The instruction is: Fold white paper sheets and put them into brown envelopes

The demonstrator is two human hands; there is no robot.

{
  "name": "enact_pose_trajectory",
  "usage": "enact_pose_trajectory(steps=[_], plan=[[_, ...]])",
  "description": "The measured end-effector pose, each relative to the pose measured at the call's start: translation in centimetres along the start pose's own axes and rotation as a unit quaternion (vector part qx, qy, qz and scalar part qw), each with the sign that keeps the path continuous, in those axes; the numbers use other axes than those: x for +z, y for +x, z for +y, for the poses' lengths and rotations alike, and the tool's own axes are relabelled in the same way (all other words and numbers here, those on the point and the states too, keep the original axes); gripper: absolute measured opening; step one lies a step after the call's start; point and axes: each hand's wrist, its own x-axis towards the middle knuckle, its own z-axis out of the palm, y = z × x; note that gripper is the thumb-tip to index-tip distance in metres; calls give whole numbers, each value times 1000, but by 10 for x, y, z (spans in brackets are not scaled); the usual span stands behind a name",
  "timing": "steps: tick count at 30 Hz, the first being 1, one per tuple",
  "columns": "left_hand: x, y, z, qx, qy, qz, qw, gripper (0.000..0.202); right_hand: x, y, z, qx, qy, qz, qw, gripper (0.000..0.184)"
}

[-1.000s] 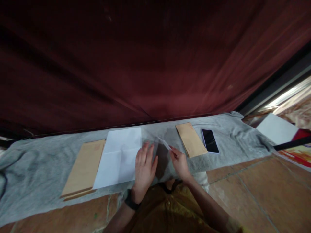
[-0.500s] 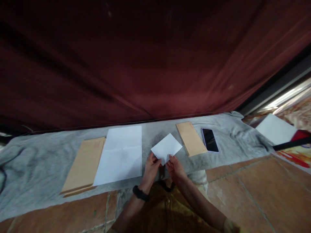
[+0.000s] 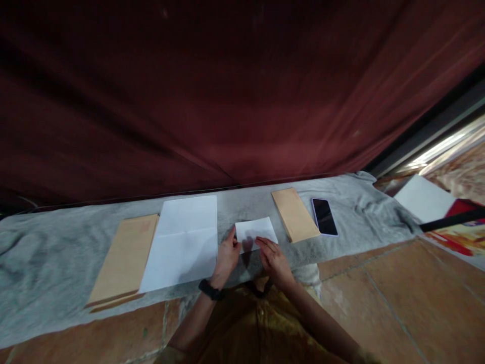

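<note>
A small folded sheet of white paper lies on the grey cloth in front of me, its long side roughly level. At its left edge is my left hand, thumb and forefinger closed on the paper's near left corner. My right hand rests its outstretched fingers on the paper's lower right part. To the left lies a stack of larger white sheets with a crease across the top one. On the right is a brown envelope.
A pile of brown envelopes lies left of the white sheets. A phone with a dark screen is right of the single envelope. Behind the grey cloth hangs a dark red curtain. Tiled floor shows in front.
The folded paper has turned from a diamond-like slant to lying level and come down onto the cloth. My right hand has shifted from pinching its corner to lying on top.
</note>
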Motion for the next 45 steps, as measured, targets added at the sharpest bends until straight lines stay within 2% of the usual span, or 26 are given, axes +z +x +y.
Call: enact_pose_trajectory(steps=[2, 5, 8, 10, 12, 16, 21, 25, 31, 35, 39, 45], plan=[[-1, 3, 1, 4, 14, 1, 1000, 65, 1, 6, 0, -50, -108, -25, 993, 43], [-3, 3, 2, 3, 29, 4, 1000, 66, 5, 9, 1, -60, -187, -48, 979, 46], [-1, -7, 5, 25, 85, 45, 995, 61, 8, 7, 1, -48, -198, -44, 978, 45], [3, -20, 5, 66, 147, 95, 982, 53, 9, 7, 1, -42, -195, -38, 979, 44], [10, -34, 3, 125, 204, 118, 964, 47, 9, 8, 1, -34, -191, -34, 980, 43], [27, -60, -7, 239, 302, 59, 921, 47, 13, 11, 4, -15, -199, -31, 979, 45], [35, -72, -16, 274, 396, 22, 876, 60, 19, 12, 6, -7, -223, -18, 975, 47], [29, -73, -19, 278, 419, 16, 864, 62, 20, 12, 10, 1, -225, 9, 974, 49], [22, -80, -26, 274, 417, 22, 866, 66, 10, 9, 19, 25, -242, 10, 970, 50], [22, -73, -24, 263, 404, 41, 875, 63, 6, 6, 21, 30, -249, 14, 968, 50], [25, -47, -13, 243, 394, 64, 884, 61, 8, 6, 19, 31, -257, 25, 966, 50], [26, -10, -4, 221, 407, 65, 884, 61, 11, 5, 19, 29, -280, 46, 958, 51]])
